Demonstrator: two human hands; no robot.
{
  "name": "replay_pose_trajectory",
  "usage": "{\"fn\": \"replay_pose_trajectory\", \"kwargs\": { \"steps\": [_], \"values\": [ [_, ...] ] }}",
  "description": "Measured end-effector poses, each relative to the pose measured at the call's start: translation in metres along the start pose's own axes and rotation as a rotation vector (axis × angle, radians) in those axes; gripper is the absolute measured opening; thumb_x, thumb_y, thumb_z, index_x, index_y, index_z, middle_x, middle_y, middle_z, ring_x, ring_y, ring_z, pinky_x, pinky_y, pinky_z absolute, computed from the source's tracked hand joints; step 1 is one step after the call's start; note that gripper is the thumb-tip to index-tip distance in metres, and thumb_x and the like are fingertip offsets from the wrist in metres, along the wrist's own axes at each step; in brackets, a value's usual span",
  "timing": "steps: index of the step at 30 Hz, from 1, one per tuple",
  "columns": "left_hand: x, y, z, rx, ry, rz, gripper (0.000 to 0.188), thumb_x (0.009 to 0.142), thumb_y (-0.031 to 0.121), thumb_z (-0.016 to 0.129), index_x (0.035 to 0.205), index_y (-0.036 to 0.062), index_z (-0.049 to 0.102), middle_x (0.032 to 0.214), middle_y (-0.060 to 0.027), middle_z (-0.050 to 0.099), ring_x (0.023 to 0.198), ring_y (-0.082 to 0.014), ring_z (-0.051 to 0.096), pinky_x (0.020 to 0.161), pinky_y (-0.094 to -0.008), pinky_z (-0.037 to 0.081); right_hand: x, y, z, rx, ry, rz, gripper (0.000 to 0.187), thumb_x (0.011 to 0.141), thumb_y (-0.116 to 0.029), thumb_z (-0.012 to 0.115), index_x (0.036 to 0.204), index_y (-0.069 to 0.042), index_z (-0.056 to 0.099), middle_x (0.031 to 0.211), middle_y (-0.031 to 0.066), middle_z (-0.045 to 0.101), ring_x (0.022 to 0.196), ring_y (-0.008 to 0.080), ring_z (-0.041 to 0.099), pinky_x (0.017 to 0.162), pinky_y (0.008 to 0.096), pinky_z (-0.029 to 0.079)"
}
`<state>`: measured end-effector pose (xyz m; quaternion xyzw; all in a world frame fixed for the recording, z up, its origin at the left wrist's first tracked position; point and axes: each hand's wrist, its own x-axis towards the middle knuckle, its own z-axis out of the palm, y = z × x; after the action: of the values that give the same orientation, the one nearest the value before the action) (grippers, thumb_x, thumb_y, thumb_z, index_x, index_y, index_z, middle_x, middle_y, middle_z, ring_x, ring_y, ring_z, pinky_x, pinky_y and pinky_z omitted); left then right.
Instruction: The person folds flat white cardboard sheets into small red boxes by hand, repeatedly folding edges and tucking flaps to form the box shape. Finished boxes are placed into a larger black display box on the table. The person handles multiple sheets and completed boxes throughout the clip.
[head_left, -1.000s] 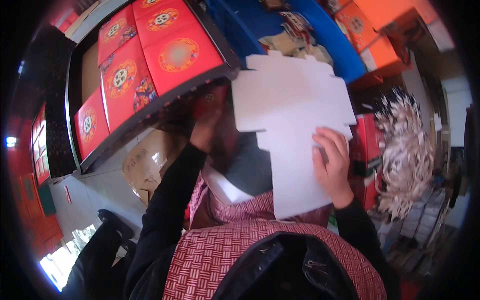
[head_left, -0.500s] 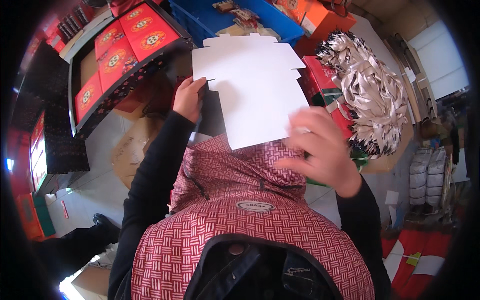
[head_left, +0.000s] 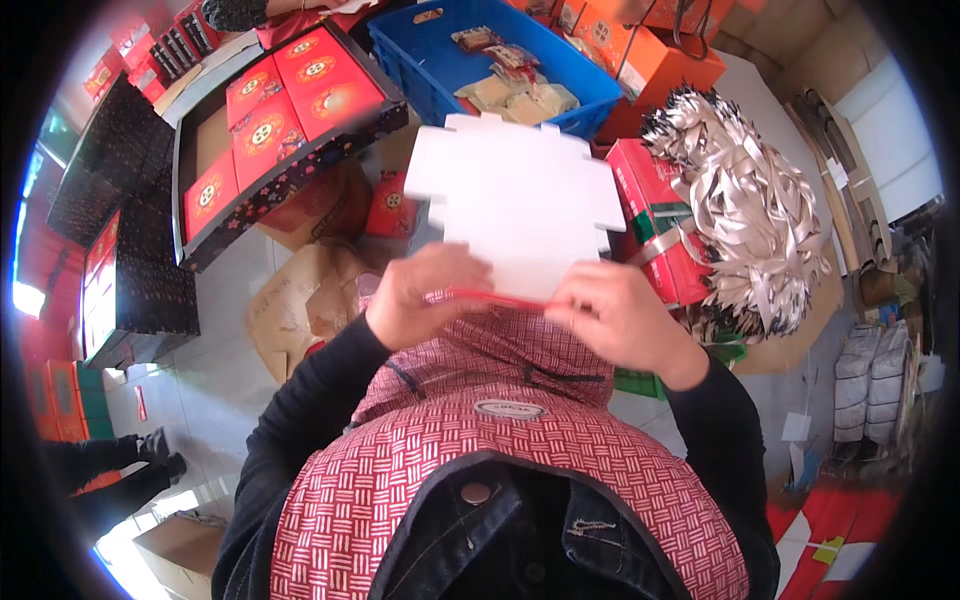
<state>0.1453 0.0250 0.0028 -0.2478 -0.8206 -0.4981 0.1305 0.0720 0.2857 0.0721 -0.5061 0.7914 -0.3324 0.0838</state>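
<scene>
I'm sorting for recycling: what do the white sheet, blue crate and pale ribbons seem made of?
White sheet: probably matte cardboard, given its flat, notched edges. Blue crate: likely smooth plastic, with a handle slot. Pale ribbons: perhaps satiny fabric, judging by sheen and soft loops.

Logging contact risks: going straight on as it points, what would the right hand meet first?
Probably the white cardboard blank, at its red near edge; contact and depth are unclear through blur.

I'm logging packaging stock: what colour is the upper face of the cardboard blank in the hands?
White: the cardboard blank shows best in the head view.
</scene>
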Motion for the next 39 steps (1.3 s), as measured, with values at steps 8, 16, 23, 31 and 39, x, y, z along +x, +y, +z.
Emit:
{"fn": "replay_pose_trajectory", "kwargs": {
  "steps": [8,16,23,31,39],
  "values": [
    [0.006,0.052,-0.029,-0.555,0.062,-0.012,0.015,0.079,0.004,0.074,0.088,-0.0053,0.068,0.087,-0.0155,0.07,0.081,-0.0245,0.068,0.073,-0.0318,0.052,0.09,0.081,-0.067,0.082,0.12,0.184,0.032,0.088,-0.029,0.065,0.099,0.001,0.066,0.091,0.0141,0.066,0.085,0.0228,0.065,0.075,0.0325,0.051],
    [0.034,0.056,-0.039,-0.542,0.283,-0.652,0.024,0.087,0.008,0.068,0.105,-0.0082,0.064,0.091,-0.0074,0.069,0.083,-0.0118,0.063,0.074,-0.0254,0.052,0.148,0.133,-0.016,0.117,-0.547,0.439,0.038,0.081,-0.026,0.072,0.104,0.003,0.062,0.083,0.0125,0.068,0.077,0.0191,0.064,0.071,0.0298,0.049],
    [0.028,-0.003,-0.019,-0.686,0.2,-0.986,0.027,0.088,0.013,0.067,0.105,-0.0083,0.064,0.089,-0.0101,0.069,0.077,-0.0123,0.064,0.071,-0.0252,0.053,0.122,0.047,-0.036,0.578,-0.425,0.396,0.021,0.09,-0.014,0.06,0.103,0.002,0.064,0.098,0.0081,0.068,0.089,0.014,0.063,0.081,0.0277,0.049],
    [0.034,-0.017,-0.023,-0.732,0.234,-1.017,0.029,0.087,0.011,0.068,0.108,-0.0073,0.061,0.091,-0.0123,0.069,0.078,-0.0143,0.066,0.072,-0.0263,0.054,0.15,0.053,-0.027,0.652,-0.574,0.422,0.027,0.096,-0.023,0.056,0.106,0.001,0.061,0.091,0.0101,0.067,0.084,0.0137,0.06,0.075,0.0297,0.048],
    [0.023,-0.017,-0.015,-0.696,0.363,-0.798,0.049,0.087,-0.002,0.064,0.128,0.0028,0.036,0.106,-0.016,0.065,0.099,-0.0204,0.065,0.086,-0.0318,0.053,0.178,0.066,-0.034,0.569,-0.759,0.467,0.03,0.096,-0.032,0.055,0.1,-0.002,0.058,0.084,0.0065,0.063,0.077,0.0107,0.055,0.069,0.029,0.046]
  ]
}}
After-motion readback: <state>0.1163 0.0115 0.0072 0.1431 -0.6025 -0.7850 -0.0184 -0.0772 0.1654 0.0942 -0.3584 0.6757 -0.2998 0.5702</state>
